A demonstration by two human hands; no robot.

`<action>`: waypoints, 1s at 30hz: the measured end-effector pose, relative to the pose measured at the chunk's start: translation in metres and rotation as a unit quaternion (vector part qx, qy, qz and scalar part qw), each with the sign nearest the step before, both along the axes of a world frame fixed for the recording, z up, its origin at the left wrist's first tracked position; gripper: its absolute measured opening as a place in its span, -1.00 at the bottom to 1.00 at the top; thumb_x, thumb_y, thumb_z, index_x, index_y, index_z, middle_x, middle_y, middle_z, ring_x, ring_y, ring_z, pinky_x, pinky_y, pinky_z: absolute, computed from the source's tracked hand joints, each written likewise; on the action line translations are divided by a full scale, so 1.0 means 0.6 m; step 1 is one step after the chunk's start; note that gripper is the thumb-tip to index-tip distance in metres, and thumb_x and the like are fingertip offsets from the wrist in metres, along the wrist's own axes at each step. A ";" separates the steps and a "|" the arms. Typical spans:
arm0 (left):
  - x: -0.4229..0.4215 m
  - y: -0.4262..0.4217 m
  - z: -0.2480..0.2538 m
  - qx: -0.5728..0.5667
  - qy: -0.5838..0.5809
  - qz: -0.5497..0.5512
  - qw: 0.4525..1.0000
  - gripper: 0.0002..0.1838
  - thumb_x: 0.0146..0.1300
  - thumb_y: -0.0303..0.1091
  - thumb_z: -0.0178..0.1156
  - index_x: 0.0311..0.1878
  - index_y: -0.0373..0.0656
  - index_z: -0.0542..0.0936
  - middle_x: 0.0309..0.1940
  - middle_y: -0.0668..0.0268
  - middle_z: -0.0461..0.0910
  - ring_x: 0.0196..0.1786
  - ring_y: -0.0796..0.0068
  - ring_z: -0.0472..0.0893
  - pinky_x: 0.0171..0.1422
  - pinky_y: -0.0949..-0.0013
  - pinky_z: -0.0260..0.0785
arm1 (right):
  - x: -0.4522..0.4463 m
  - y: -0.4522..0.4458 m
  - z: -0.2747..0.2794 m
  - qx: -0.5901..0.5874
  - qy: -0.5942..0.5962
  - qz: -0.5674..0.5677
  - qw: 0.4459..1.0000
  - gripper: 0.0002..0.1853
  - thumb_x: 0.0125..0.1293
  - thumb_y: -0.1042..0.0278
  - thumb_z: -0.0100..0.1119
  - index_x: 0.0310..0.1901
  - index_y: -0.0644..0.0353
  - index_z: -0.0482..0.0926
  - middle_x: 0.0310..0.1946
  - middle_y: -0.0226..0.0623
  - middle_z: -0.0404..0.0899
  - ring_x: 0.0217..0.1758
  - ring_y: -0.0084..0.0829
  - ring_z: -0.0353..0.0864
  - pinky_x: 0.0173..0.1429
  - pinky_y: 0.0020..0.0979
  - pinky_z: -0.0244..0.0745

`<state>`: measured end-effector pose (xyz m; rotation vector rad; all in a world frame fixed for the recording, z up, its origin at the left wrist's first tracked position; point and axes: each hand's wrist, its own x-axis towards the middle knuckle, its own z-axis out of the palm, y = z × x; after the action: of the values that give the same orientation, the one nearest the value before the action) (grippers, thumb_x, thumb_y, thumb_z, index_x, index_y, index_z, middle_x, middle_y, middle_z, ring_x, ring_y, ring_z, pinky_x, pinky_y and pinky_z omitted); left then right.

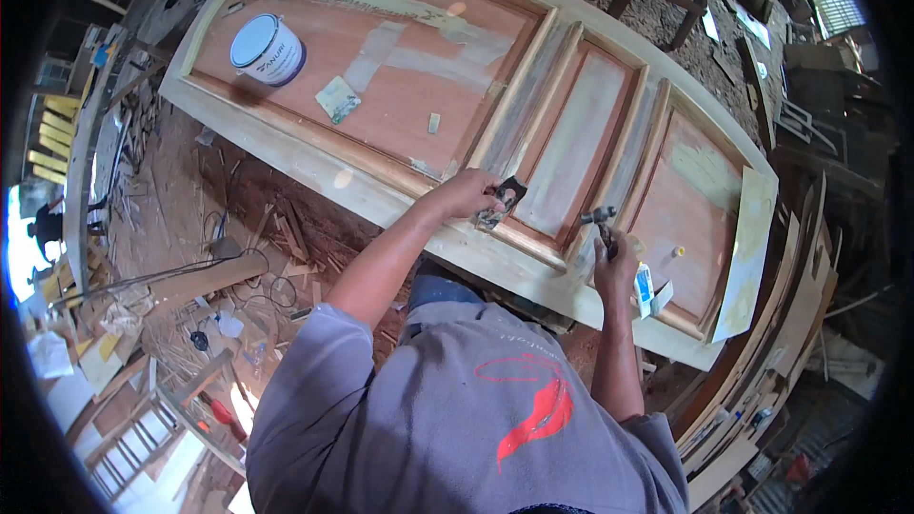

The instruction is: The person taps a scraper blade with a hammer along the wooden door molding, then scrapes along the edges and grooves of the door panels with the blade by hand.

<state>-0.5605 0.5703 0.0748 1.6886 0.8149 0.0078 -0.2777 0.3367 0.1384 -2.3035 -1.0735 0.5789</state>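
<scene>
A panelled wooden door [381, 207] lies flat in front of me, with pale filler patches on its panels. My left hand [465, 196] is closed on a dark flat piece with pale smears [509, 195], over the door's near edge by the narrow middle panel. My right hand [617, 262] is wrapped round a tool with a short dark head, which looks like a hammer [598, 216]; its handle is mostly hidden. Just right of that hand lie a blue and white tube or box [645, 286] and a small yellow cap [678, 251].
A paint tin [268, 49] stands on the large left panel beside a stained card [338, 100]. A pale board [745, 257] lies across the door's right end. Wood scraps and a cable cover the floor at left; long planks [752, 400] stack at right.
</scene>
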 end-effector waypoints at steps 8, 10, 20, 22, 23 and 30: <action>0.005 0.021 -0.011 -0.078 -0.025 0.001 0.997 -0.67 0.38 -0.41 0.56 0.17 -0.19 0.81 -0.28 0.28 0.81 -0.18 0.62 0.67 0.02 0.36 0.58 | -0.083 0.158 0.067 0.064 -0.017 0.080 0.995 -0.67 0.52 0.38 0.40 0.25 0.21 0.71 0.11 0.02 0.81 0.17 0.11 0.81 0.24 -0.08 0.69; 0.003 0.027 -0.012 -0.086 -0.024 -0.005 0.996 -0.66 0.38 -0.41 0.56 0.19 -0.21 0.80 -0.27 0.28 0.81 -0.18 0.61 0.67 0.02 0.34 0.59 | -0.094 0.183 0.061 0.087 -0.044 0.087 0.991 -0.66 0.51 0.37 0.42 0.26 0.13 0.75 0.08 -0.02 0.82 0.14 0.08 0.82 0.19 -0.05 0.70; -0.001 0.030 -0.026 -0.069 -0.006 -0.054 0.996 -0.63 0.39 -0.40 0.55 0.22 -0.22 0.78 -0.17 0.16 0.84 -0.11 0.51 0.74 0.07 0.27 0.60 | -0.122 0.227 0.081 -0.001 -0.013 0.058 0.998 -0.65 0.50 0.40 0.43 0.27 0.18 0.79 0.06 0.05 0.84 0.10 0.08 0.85 0.18 -0.11 0.71; 0.001 0.027 -0.020 -0.084 -0.005 -0.043 0.995 -0.64 0.39 -0.38 0.55 0.20 -0.24 0.78 -0.18 0.15 0.84 -0.11 0.51 0.74 0.06 0.26 0.60 | -0.119 0.222 0.081 -0.025 -0.034 0.066 0.997 -0.65 0.49 0.40 0.43 0.26 0.18 0.79 0.06 0.04 0.84 0.11 0.09 0.85 0.19 -0.11 0.71; -0.001 0.025 -0.020 -0.093 -0.014 -0.033 0.995 -0.65 0.39 -0.37 0.56 0.18 -0.25 0.78 -0.19 0.14 0.84 -0.12 0.50 0.74 0.06 0.25 0.60 | -0.118 0.219 0.083 -0.026 -0.031 0.062 0.997 -0.65 0.49 0.40 0.43 0.26 0.18 0.79 0.07 0.04 0.84 0.11 0.08 0.85 0.19 -0.11 0.72; -0.002 0.017 0.001 -0.030 -0.009 -0.003 1.000 -0.71 0.42 -0.33 0.55 0.06 -0.30 0.76 -0.26 0.15 0.82 -0.19 0.47 0.71 0.01 0.21 0.59 | -0.111 0.193 0.060 0.033 -0.031 0.084 0.995 -0.63 0.49 0.33 0.41 0.29 -0.03 0.80 -0.13 0.01 0.80 -0.07 0.12 0.80 0.02 0.05 0.65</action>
<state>-0.5616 0.5803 0.0755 1.6327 0.7905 -0.0055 -0.3440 0.4525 0.1742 -2.2015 -1.3052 0.5313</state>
